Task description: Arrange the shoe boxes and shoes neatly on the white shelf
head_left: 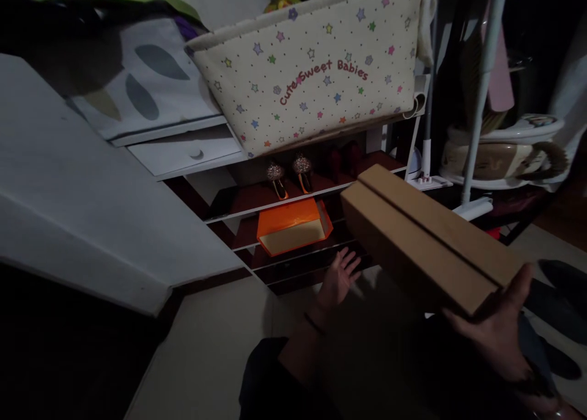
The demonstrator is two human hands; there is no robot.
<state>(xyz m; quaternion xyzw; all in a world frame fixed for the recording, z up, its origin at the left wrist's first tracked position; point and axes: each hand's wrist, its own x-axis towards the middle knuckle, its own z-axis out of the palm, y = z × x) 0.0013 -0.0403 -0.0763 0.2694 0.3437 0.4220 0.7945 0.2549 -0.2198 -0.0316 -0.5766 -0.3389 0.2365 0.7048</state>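
Observation:
A closed brown cardboard box (424, 236) is tilted in the air in front of the shoe rack. My right hand (499, 325) grips its near end, with the thumb on the top and the other fingers partly hidden under it. Left of the box, my left hand (338, 279) holds nothing; its palm is turned up and the fingers are apart. An orange box (293, 224) lies on a lower shelf just beyond my left hand. On the shelf above stands a pair of glittery high-heeled shoes (288, 175).
A cream star-print fabric bin (316, 71) rests on top of the rack, beside a white drawer (188, 150). Dark red shoes (343, 158) sit further right on the shelf. A pale metal pole (481, 90) rises at right, and dark footwear (557, 298) lies on the floor.

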